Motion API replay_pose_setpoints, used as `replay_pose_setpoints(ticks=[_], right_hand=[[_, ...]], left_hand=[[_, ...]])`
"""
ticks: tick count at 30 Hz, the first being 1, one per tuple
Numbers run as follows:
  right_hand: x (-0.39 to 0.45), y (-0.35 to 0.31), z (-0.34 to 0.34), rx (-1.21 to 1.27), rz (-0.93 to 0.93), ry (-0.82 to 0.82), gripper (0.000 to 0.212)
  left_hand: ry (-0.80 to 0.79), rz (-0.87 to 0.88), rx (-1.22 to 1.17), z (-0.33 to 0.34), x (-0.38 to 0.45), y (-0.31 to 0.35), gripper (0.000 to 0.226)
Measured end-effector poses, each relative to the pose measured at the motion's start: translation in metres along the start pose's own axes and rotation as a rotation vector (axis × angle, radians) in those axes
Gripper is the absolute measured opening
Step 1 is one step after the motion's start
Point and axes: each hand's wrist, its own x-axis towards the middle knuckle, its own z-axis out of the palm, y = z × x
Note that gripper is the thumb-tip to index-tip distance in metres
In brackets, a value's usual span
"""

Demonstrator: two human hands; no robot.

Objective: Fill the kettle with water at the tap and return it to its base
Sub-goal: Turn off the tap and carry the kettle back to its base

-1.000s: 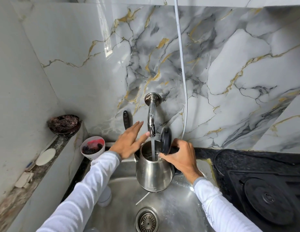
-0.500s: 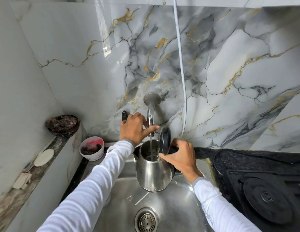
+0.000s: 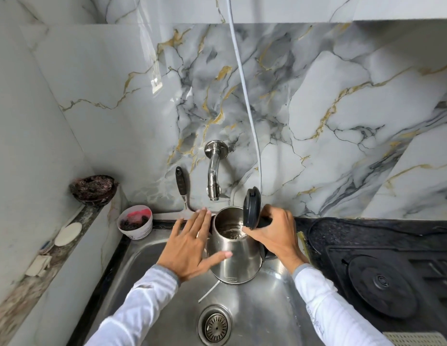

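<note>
A steel kettle hangs over the sink, its black lid flipped up and water visible inside. My right hand grips its black handle on the right side. My left hand is spread flat beside the kettle's left wall, thumb touching the metal, holding nothing. The chrome wall tap is just above and behind the kettle; no water runs from it. The round black kettle base lies on the dark counter at the right.
A black-handled scraper leans on the marble wall left of the tap. A small white cup stands at the sink's back left corner. A dark bowl and soap pieces sit on the left ledge. A white cord hangs down the wall.
My left hand left the tap and dropped to the kettle's left side, fingers spread. The water stream has stopped. The kettle has shifted slightly right, off the spout.
</note>
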Motion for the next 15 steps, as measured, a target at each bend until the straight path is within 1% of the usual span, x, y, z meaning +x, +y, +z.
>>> replay_pose_setpoints(ticks=[4,6,9,13,15], right_hand=[[-0.007,0.011,-0.037,0.019,0.004,0.012,0.055],[-0.011,0.023,-0.061,0.02,0.001,0.037,0.051],[-0.014,0.045,-0.101,0.003,-0.008,0.057,0.047],[-0.022,0.082,-0.16,-0.01,-0.005,0.097,0.057],[-0.025,0.107,-0.19,-0.026,-0.004,0.118,0.058]], left_hand=[[0.033,0.063,0.097,-0.008,0.0,0.032,0.108],[0.058,0.098,0.141,-0.013,0.005,0.057,0.105],[0.054,0.134,0.152,-0.016,0.014,0.1,0.105],[0.018,0.177,0.147,-0.017,0.031,0.168,0.107],[0.022,0.191,0.135,-0.013,0.039,0.206,0.107]])
